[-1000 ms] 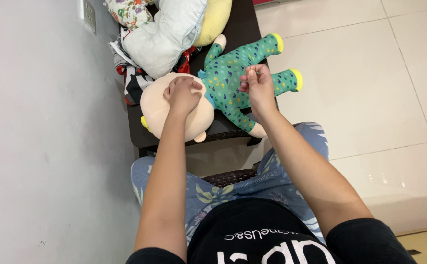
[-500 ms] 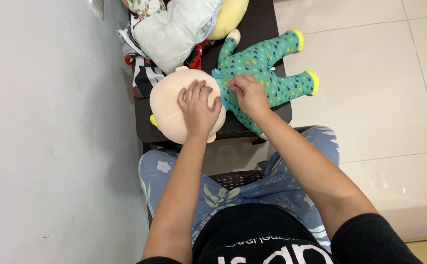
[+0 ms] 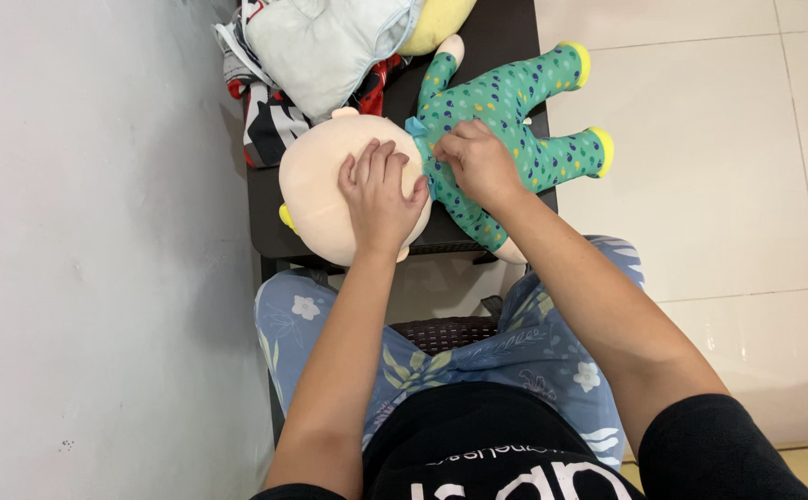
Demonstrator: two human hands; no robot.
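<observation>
A plush doll in a green spotted suit with yellow cuffs lies on a dark low table. Its big peach head points left. My left hand rests flat on the head, fingers spread. My right hand sits on the doll's chest near the blue collar, with the fingertips pinched on the suit fabric.
A pile of soft things lies at the table's far end: a pale blue pillow, a yellow cushion and black-and-white cloth. A white wall runs along the left. Tiled floor lies to the right. My knees are under the table's near edge.
My left hand went from a loose fist to flat on the doll's head. My right hand moved left from the doll's belly to its chest by the collar.
</observation>
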